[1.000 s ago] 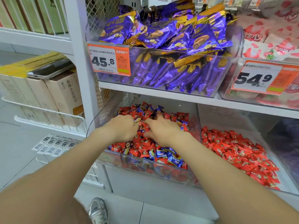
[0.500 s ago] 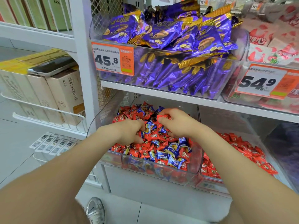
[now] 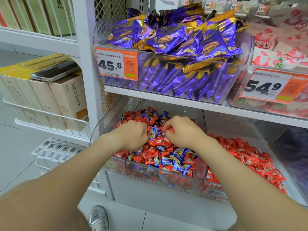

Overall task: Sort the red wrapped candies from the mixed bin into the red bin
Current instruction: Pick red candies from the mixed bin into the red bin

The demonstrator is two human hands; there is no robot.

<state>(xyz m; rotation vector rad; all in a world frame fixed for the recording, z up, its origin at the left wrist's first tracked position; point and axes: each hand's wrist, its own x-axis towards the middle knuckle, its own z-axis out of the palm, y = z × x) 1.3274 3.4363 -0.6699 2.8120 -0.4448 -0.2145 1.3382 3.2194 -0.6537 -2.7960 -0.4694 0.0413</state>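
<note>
Just below the 45.8 tag, right hand pinches a red candy; left hand curls, hold unclear.

Mixed bin: clear, heaped with red wrapped candies and blue ones. Red bin just right: red only.
</note>
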